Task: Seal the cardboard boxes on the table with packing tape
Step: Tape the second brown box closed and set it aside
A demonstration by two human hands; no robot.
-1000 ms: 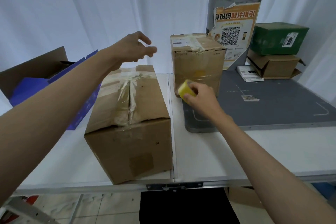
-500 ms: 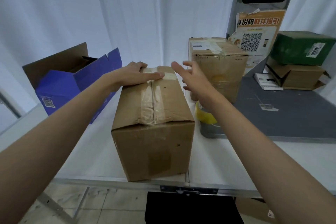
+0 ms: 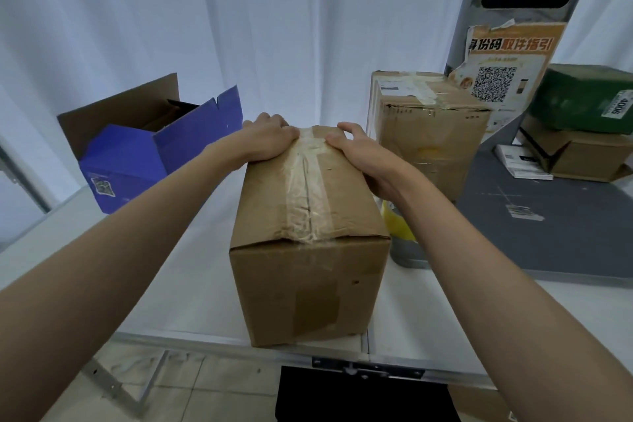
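While the box [image 3: 308, 216] sits on the table [image 3: 191, 284], both hands grip its far top edge. Left hand [image 3: 267, 140] and right hand [image 3: 359, 154] curl fingers over it, flanking the tape [image 3: 310, 178].

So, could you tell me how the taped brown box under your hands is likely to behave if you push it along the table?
The brown box probably slides rather than tips: it rests flat on the smooth white table. Its creased top suggests soft cardboard that may dent.
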